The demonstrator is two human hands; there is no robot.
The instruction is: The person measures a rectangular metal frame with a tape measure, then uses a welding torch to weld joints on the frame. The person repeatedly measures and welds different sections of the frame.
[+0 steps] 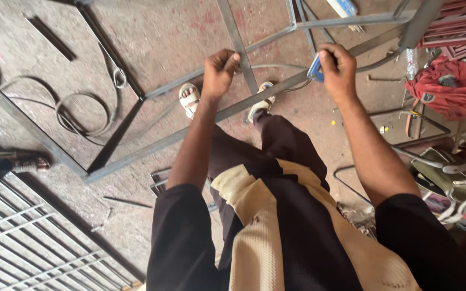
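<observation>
I stand over a welded frame of grey steel bars (pixel 152 145) that lies across a concrete floor. My left hand (pixel 219 70) is closed around an upright cross bar (pixel 235 32) of the frame, near where it meets the long diagonal bar. My right hand (pixel 338 70) grips a small blue tool (pixel 315 69) and presses it against the diagonal bar. My feet in white sandals (pixel 190 98) show below the bars.
A black cable (pixel 82 108) with a metal clamp (pixel 120 77) coils on the floor at left. A steel grille (pixel 22 237) lies at the lower left beside another person's sandalled foot (pixel 20 160). A red cloth (pixel 446 89) and metal chair frames (pixel 449 172) crowd the right.
</observation>
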